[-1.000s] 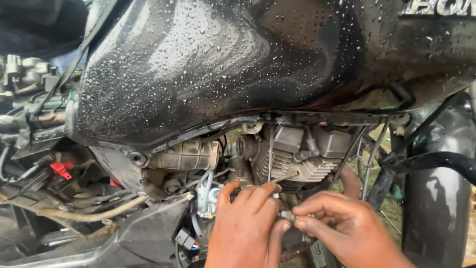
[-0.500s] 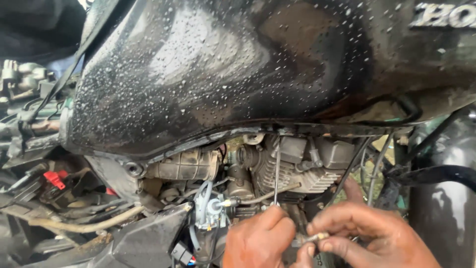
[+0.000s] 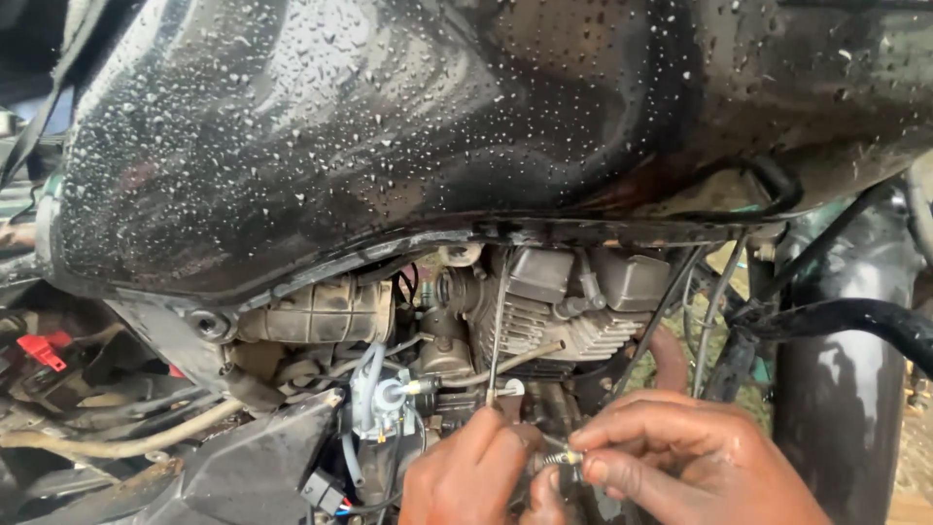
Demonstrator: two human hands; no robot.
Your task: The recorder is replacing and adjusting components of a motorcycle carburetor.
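The view has moved in closer since the earlier frame, and the wet black tank (image 3: 389,126) now fills the top. Both hands have stayed low at the engine (image 3: 554,311). The left hand (image 3: 476,481) and right hand (image 3: 690,467) pinch a small spring (image 3: 561,456) between their fingertips, just below the carburetor (image 3: 384,403). A red tag (image 3: 41,350) sits far left.
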